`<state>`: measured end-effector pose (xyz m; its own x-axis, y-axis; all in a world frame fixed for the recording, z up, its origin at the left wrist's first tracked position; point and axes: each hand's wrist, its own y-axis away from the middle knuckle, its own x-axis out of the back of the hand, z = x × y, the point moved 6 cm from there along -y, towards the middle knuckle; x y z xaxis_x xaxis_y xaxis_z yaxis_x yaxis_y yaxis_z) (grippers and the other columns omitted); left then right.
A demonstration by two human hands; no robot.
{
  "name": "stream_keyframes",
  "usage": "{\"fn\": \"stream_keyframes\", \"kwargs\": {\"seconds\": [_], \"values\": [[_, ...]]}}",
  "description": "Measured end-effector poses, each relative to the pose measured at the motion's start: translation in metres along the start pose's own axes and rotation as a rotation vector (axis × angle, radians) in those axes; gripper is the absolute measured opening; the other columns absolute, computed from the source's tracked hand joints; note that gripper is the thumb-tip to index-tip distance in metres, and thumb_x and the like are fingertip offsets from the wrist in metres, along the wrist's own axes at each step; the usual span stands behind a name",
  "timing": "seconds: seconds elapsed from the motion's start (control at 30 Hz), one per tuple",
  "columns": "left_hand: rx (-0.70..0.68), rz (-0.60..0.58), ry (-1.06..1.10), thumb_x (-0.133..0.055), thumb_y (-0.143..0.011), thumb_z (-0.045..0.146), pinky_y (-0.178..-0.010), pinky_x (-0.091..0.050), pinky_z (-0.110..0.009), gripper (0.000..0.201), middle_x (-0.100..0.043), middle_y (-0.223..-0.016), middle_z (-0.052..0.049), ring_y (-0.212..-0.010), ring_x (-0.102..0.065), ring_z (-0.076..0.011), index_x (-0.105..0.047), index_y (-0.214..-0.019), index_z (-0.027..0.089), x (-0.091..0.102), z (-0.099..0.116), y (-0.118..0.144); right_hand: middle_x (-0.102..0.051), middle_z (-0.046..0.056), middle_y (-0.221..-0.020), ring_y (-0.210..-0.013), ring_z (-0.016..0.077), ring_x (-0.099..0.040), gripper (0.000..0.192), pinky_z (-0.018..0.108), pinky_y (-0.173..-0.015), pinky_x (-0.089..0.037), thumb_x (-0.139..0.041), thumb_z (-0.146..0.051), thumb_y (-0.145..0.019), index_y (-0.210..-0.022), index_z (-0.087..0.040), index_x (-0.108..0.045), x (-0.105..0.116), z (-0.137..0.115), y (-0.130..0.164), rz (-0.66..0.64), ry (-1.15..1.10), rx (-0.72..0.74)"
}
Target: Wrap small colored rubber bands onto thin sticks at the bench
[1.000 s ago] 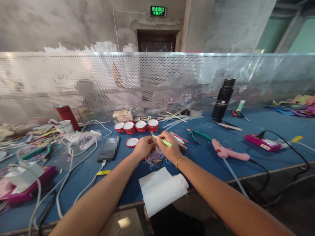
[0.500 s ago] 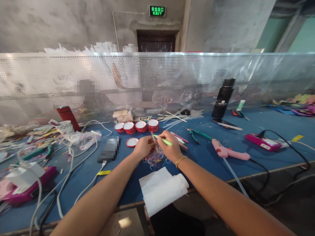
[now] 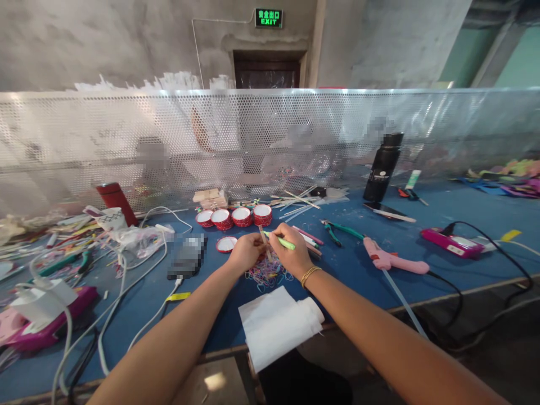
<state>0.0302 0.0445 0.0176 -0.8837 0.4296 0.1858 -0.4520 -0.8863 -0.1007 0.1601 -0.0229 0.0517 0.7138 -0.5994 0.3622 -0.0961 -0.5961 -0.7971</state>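
Between the fingers of my left hand (image 3: 247, 251) is a flat wooden craft stick (image 3: 264, 236), held upright and slightly tilted. My right hand (image 3: 294, 248) is closed around a light-green marker pen (image 3: 287, 243), its tip end against or very close to the stick. Below both hands lies a heap of small coloured rubber bands (image 3: 268, 275). A single red-rimmed white disc (image 3: 226, 244) rests left of my left hand. Behind the hands stand several stacks of the same red-rimmed discs (image 3: 242, 217). More marker pens (image 3: 310, 237) lie just beyond my right hand.
A white tissue roll (image 3: 282, 326) sits at the table's front edge. To the right are green-handled pliers (image 3: 337, 229), a pink glue gun (image 3: 390, 259) and a black bottle (image 3: 383, 169). On the left lie a phone (image 3: 187, 257), white cables and a power strip (image 3: 84, 306).
The hands, stick and marker stay in nearly the same place. Only a very slight shift of the camera view shows.
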Motion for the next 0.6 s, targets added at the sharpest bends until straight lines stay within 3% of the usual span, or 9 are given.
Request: {"fn": "stream_keyframes", "kwargs": {"seconds": [0.6], "values": [[-0.001,0.003,0.001,-0.082,-0.066,0.03,-0.047,-0.035,-0.021,0.026,-0.059,-0.058,0.002,-0.046,-0.048,-0.0086,-0.061,-0.072,0.015,-0.0015,0.0046,0.0024,-0.065,0.001,-0.071,-0.071,0.0197,-0.059,0.021,0.032,-0.069,-0.04,-0.053,-0.03,-0.095,-0.075,-0.025,-0.053,0.0015,-0.0015,-0.0003,0.01,-0.017,-0.001]]}}
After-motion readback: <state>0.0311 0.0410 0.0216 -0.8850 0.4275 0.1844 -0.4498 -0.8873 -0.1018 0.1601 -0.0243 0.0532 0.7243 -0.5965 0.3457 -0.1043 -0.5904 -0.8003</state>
